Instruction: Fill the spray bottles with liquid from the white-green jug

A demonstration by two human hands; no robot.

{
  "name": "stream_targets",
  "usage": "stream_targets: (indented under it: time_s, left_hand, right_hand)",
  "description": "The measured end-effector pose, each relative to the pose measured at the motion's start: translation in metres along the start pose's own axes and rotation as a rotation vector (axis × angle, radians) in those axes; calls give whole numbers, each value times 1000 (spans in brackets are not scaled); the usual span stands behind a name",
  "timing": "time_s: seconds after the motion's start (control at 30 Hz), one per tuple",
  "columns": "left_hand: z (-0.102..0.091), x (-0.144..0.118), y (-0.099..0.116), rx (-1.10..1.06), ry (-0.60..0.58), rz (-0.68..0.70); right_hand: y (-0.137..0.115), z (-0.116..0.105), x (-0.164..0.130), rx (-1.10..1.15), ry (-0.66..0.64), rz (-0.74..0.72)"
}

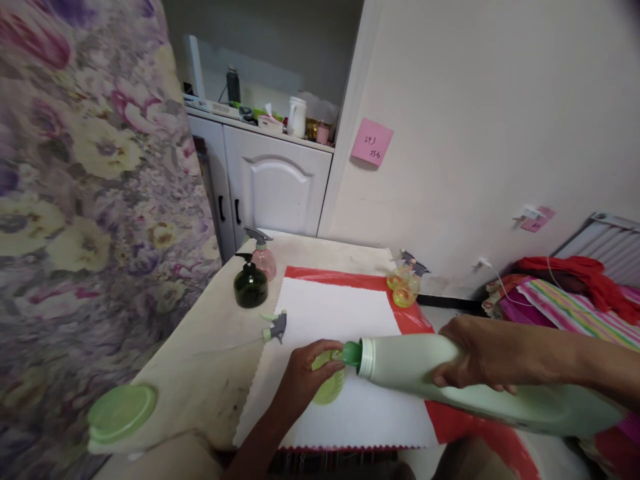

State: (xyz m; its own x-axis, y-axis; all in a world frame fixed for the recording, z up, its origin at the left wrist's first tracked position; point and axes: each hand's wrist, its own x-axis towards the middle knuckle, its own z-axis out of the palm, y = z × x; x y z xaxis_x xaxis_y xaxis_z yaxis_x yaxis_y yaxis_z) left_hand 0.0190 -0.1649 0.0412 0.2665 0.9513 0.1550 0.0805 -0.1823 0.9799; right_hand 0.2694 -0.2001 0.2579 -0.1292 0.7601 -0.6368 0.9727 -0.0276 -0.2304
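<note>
My left hand [311,373] is closed around the neck of a yellow-green see-through spray bottle [327,388], which stands without its top on a white mat [340,307]. In my right hand [465,357] is a large pale green detergent bottle [405,359], tipped nearly level. Its green spout [352,354] meets the small bottle's mouth; whether liquid is flowing I cannot tell. A loose grey-and-green spray head [277,327] with a thin tube lies at the mat's left edge. On the left of the table sits a light green round lid [123,412].
A dark green pump bottle [251,285] and a pink spray bottle [265,260] stand at the back left. Yellow spray bottles [405,287] stand at the back right, on red sheeting [350,277]. A floral curtain [100,200] hangs at the left; a wall is behind.
</note>
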Motion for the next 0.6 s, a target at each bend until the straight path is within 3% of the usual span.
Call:
stream_targets:
  time_s: [0.6]
  left_hand:
    - [1, 1, -2, -11, 0, 2]
  right_hand:
    - [0, -2, -1, -3, 1, -5]
